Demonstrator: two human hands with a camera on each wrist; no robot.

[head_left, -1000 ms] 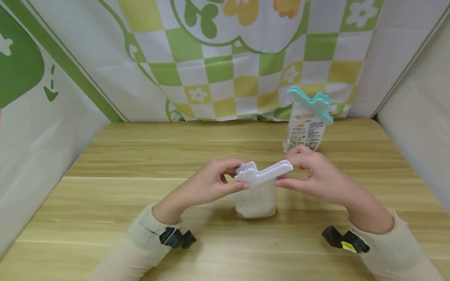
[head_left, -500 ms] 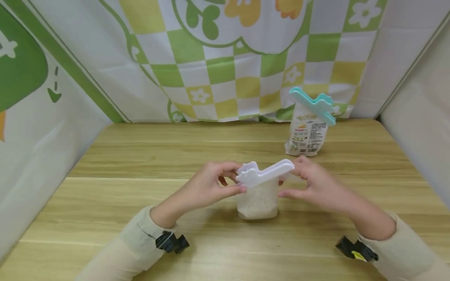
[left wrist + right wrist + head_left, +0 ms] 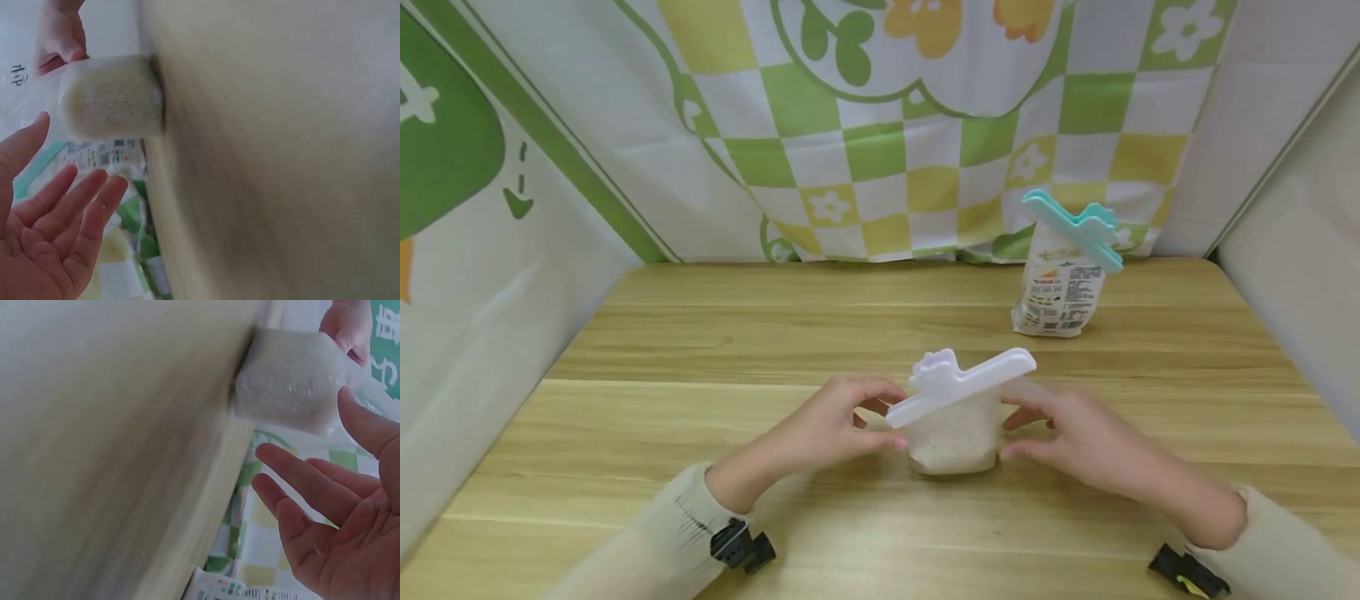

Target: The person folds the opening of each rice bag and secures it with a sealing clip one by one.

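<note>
A clear plastic bag of white, rice-like grains (image 3: 955,437) stands upright on the table. Across its top sits a pale lilac sealing clip (image 3: 962,383), tilted with its right end higher. On the bag's left side is my left hand (image 3: 835,425); its fingers are spread, and the left wrist view shows a gap between its palm (image 3: 44,250) and the bag (image 3: 115,97). My right hand (image 3: 1082,437) flanks the other side, thumb and fingers apart. In the right wrist view that hand (image 3: 337,506) holds nothing, with the bag (image 3: 290,381) beyond its fingertips.
Farther back on the right, a printed packet (image 3: 1060,296) stands under a turquoise clip (image 3: 1075,229). A green, yellow and white checked cloth (image 3: 880,167) hangs behind the wooden table (image 3: 700,333). White panels (image 3: 1300,208) rise at both sides.
Both hands have come down from the clip's level to the bag's sides. My left fingers have let go of the clip, whose left end now shows. The bag stays standing.
</note>
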